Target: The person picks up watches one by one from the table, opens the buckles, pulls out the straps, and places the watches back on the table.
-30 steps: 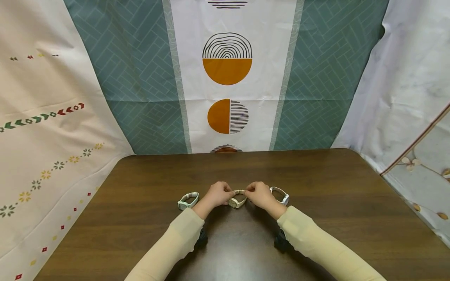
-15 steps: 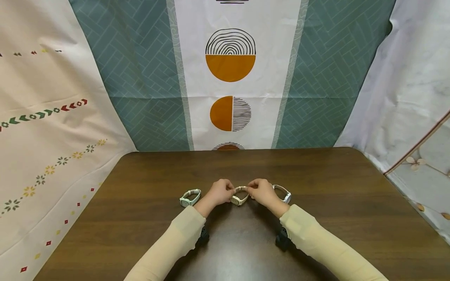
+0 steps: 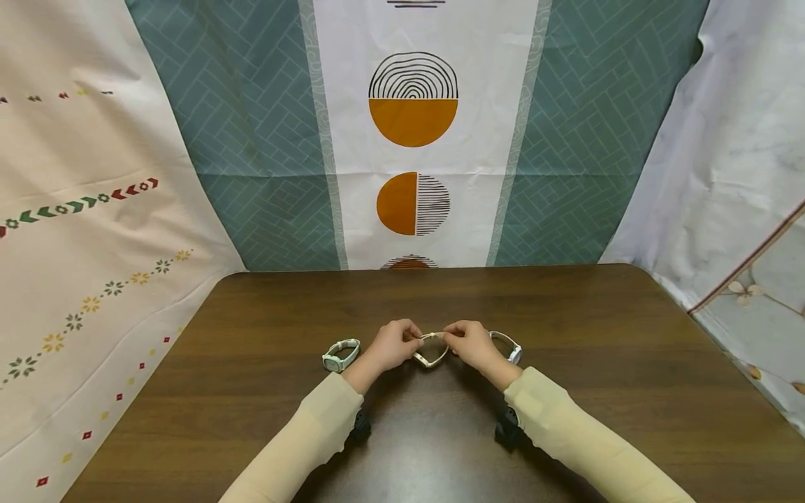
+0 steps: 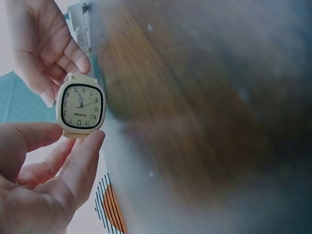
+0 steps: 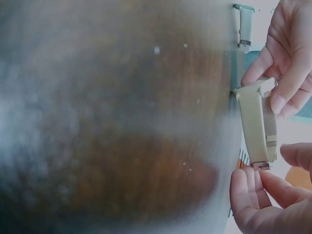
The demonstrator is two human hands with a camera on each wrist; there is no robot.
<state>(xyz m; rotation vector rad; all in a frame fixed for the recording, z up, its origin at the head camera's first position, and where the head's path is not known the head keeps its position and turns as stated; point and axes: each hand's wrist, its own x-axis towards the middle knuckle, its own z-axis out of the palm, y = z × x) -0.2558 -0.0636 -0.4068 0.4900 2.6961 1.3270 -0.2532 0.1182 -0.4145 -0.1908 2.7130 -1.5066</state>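
Observation:
A cream wristwatch (image 3: 430, 365) with a closed strap loop is between my two hands at the middle of the table. My left hand (image 3: 393, 345) pinches it at the case side, thumb and fingers along the case edge in the left wrist view. That view shows the squarish white dial (image 4: 81, 108) with black numerals, upside down. Opposite, my right hand (image 3: 472, 344) holds the strap by its fingertips. The right wrist view shows the strap (image 5: 253, 119) from the side, those fingertips right at its metal buckle (image 5: 260, 166).
A pale green wristwatch (image 3: 333, 362) lies left of my left hand. To the right, a white wristwatch (image 3: 515, 355) is partly hidden behind my right hand. All are on the brown wooden table (image 3: 283, 307), with patterned cloth (image 3: 264, 209) hanging behind.
The cream wristwatch has turned in my hands; its dial, seen from the head earlier, now faces left, and its strap loop looks wider. The head view has shifted slightly. The other watches stay put.

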